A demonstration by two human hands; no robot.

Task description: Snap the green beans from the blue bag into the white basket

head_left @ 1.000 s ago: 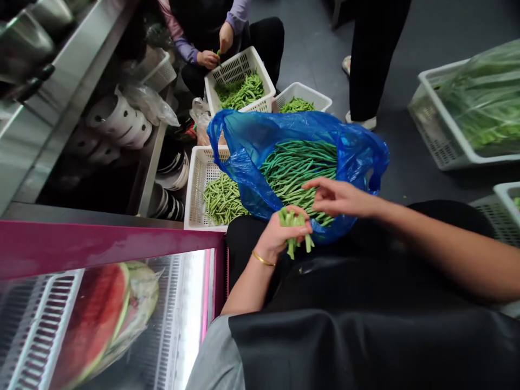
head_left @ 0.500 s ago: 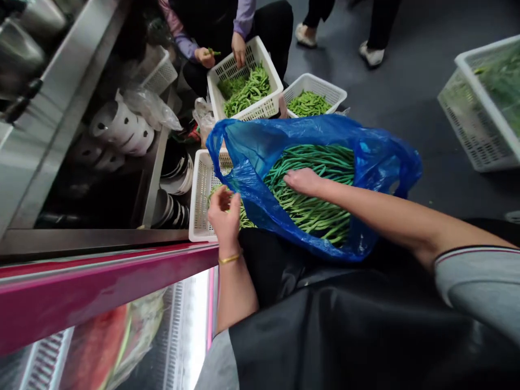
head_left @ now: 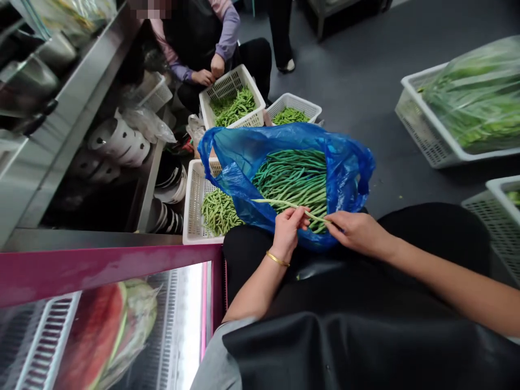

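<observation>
My left hand [head_left: 289,230] and my right hand [head_left: 355,232] both pinch one pale green long bean [head_left: 276,202]. The left holds it around its middle, and the right grips its right end; the other end sticks out freely to the left. Under the hands a blue plastic bag [head_left: 260,135] lies open across my lap, full of long beans [head_left: 292,170] laid side by side. To the left of the bag stands a white plastic basket [head_left: 193,203] holding many short bean pieces [head_left: 219,214].
Ahead, a co-worker's hands [head_left: 211,75] meet over a white basket [head_left: 260,116] of green pods; a smaller basket [head_left: 314,111] stands beside it. A crate [head_left: 426,138] of bagged greens is at right. A metal counter [head_left: 87,76] and pink-edged display case [head_left: 122,268] line the left.
My right hand has come out of the bag with a long bean. My left hand has moved right from the basket and now pinches the same bean. The view has shifted.
</observation>
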